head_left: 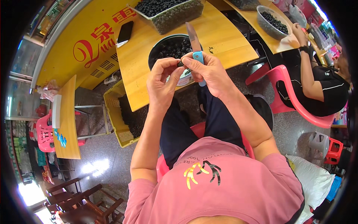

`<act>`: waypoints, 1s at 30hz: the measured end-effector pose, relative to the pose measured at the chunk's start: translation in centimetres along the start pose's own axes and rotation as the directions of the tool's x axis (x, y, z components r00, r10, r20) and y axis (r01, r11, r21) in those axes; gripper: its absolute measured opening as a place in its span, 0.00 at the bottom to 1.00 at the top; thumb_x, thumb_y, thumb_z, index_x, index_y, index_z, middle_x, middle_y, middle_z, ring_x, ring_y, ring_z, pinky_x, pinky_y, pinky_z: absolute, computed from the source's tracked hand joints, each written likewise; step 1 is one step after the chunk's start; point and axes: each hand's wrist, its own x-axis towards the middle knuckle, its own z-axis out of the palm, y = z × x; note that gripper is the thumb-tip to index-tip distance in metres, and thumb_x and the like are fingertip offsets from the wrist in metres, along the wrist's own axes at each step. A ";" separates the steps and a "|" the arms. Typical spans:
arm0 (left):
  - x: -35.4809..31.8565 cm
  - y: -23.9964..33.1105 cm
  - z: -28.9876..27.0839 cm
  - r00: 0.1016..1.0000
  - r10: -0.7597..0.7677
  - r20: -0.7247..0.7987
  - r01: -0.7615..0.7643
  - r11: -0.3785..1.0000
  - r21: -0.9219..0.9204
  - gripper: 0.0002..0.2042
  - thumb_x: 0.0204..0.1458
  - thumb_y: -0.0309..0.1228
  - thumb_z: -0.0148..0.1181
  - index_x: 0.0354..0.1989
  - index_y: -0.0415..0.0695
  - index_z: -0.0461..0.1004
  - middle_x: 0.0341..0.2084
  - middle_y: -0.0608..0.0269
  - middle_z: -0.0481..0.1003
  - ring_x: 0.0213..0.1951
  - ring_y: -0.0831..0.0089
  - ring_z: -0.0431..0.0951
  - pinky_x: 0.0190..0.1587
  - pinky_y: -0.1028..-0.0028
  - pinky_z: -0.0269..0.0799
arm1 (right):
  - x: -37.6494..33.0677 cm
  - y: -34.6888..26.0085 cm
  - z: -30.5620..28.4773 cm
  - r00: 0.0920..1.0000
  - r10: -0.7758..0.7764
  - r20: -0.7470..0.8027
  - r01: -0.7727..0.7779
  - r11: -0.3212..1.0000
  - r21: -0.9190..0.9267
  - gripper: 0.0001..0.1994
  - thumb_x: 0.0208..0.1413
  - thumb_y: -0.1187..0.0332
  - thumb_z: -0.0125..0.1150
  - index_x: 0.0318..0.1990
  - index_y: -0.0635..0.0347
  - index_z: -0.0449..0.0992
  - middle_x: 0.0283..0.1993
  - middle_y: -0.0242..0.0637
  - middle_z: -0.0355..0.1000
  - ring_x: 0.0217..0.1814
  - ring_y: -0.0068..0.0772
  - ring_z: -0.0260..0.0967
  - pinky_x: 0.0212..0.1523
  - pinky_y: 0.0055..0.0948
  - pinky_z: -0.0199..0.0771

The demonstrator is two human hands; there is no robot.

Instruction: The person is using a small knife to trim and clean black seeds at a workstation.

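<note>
My left hand (162,80) pinches a small dark round piece (180,64) between thumb and fingers. Against the palm of my right hand (212,76) lies a knife (193,39) with a light blue handle, its blade pointing up and away from me; the right thumb and fingertips meet at the same piece. Both hands are over the near side of a round bowl (150,56), which holds many similar dark round pieces. Fingers hide part of the piece, so its kind is unclear. Behind the bowl stands a clear plastic tub (175,21) heaped with more of them.
A phone (125,32) lies left on the wooden table (235,46). Below it, a yellow crate (112,102) holds dark material. At right, another person (317,82) sits on a pink chair (294,99) beside a bowl of dark pieces (263,28). Wooden chairs (85,205) stand lower left.
</note>
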 end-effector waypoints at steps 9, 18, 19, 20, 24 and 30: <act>-0.8 0.0 0.4 0.997 -0.040 -0.062 0.036 0.997 -0.068 0.12 0.54 0.19 0.60 0.47 0.37 0.72 0.39 0.65 0.74 0.43 0.77 0.75 0.47 0.79 0.71 | -0.2 -0.2 0.9 0.999 0.031 -0.018 -0.032 0.997 -0.065 0.10 0.55 0.61 0.66 0.38 0.57 0.77 0.26 0.22 0.71 0.21 0.11 0.58 0.21 0.15 0.56; -1.1 0.2 0.0 0.986 -0.140 -0.085 0.135 0.989 -0.068 0.10 0.55 0.20 0.60 0.45 0.37 0.74 0.37 0.63 0.75 0.36 0.81 0.76 0.39 0.81 0.73 | -0.3 -0.9 1.3 1.000 -0.017 -0.014 0.015 0.992 -0.124 0.10 0.55 0.63 0.66 0.36 0.60 0.77 0.29 0.28 0.74 0.25 0.12 0.63 0.24 0.15 0.61; -1.1 0.0 -0.1 0.992 -0.096 -0.084 0.092 0.994 -0.050 0.10 0.55 0.20 0.60 0.45 0.36 0.74 0.36 0.64 0.75 0.35 0.81 0.75 0.38 0.81 0.73 | -0.3 -1.0 1.4 1.000 -0.018 -0.017 0.015 0.992 -0.124 0.10 0.55 0.63 0.66 0.36 0.60 0.77 0.29 0.28 0.74 0.25 0.12 0.63 0.24 0.15 0.61; -1.1 -0.2 -0.2 0.995 -0.054 -0.080 0.051 0.998 -0.032 0.10 0.55 0.20 0.60 0.45 0.36 0.75 0.35 0.64 0.76 0.35 0.81 0.75 0.38 0.81 0.74 | -0.3 -1.2 1.4 1.000 -0.006 -0.014 0.004 0.991 -0.135 0.10 0.56 0.63 0.65 0.36 0.61 0.76 0.29 0.29 0.74 0.26 0.13 0.65 0.26 0.16 0.63; -1.2 -0.3 -0.5 0.994 -0.075 -0.076 0.072 0.996 -0.045 0.09 0.56 0.22 0.60 0.45 0.36 0.75 0.34 0.65 0.75 0.34 0.81 0.75 0.37 0.81 0.73 | 0.0 -0.5 0.8 0.989 -0.148 0.018 0.145 0.924 -0.355 0.10 0.58 0.62 0.63 0.36 0.61 0.76 0.26 0.25 0.70 0.22 0.13 0.62 0.21 0.17 0.58; -1.3 -0.5 -0.5 0.988 -0.100 -0.119 0.073 0.974 -0.216 0.09 0.58 0.28 0.59 0.44 0.37 0.73 0.31 0.66 0.74 0.32 0.81 0.72 0.37 0.81 0.70 | -0.6 0.1 0.6 0.728 -0.584 0.360 0.564 0.210 -0.799 0.09 0.57 0.66 0.61 0.39 0.61 0.76 0.29 0.38 0.71 0.27 0.35 0.71 0.28 0.31 0.69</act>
